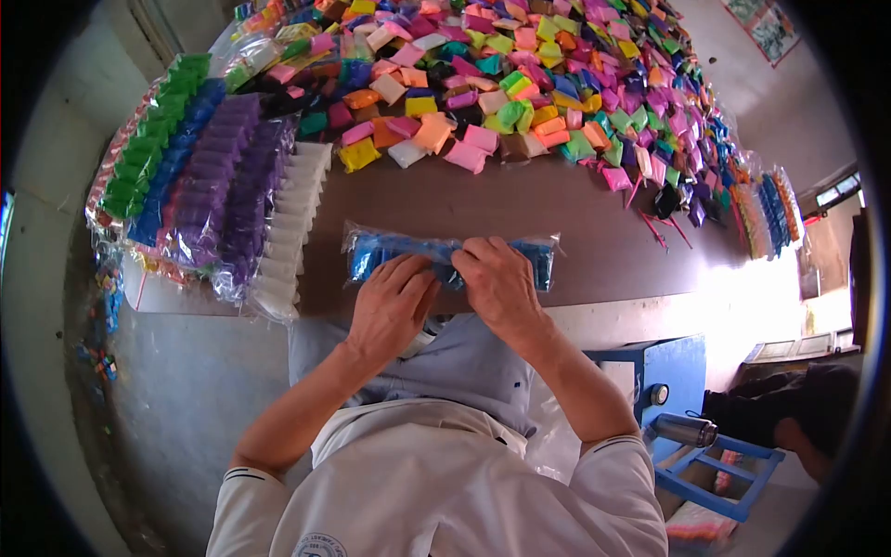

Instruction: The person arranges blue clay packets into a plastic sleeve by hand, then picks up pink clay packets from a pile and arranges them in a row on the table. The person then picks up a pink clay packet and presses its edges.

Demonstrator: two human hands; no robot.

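A long clear plastic bag (365,263) with shiny blue packets in it lies across the near edge of the brown table (408,197). My left hand (397,302) has its fingers curled on the bag's near side, left of the middle. Just right of the middle, my right hand (498,283) grips the bag's upper edge with bent fingers. Both hands are closed on the plastic and sit close together. My fingers hide the middle part of the bag, and some fingertips are out of sight.
Bagged rows of green packets (139,158), purple packets (215,172) and white packets (290,218) lie at the left. A heap of colourful packets (483,84) covers the far side. At right are a blue stool (733,506), a bottle (685,430) and another person (789,408).
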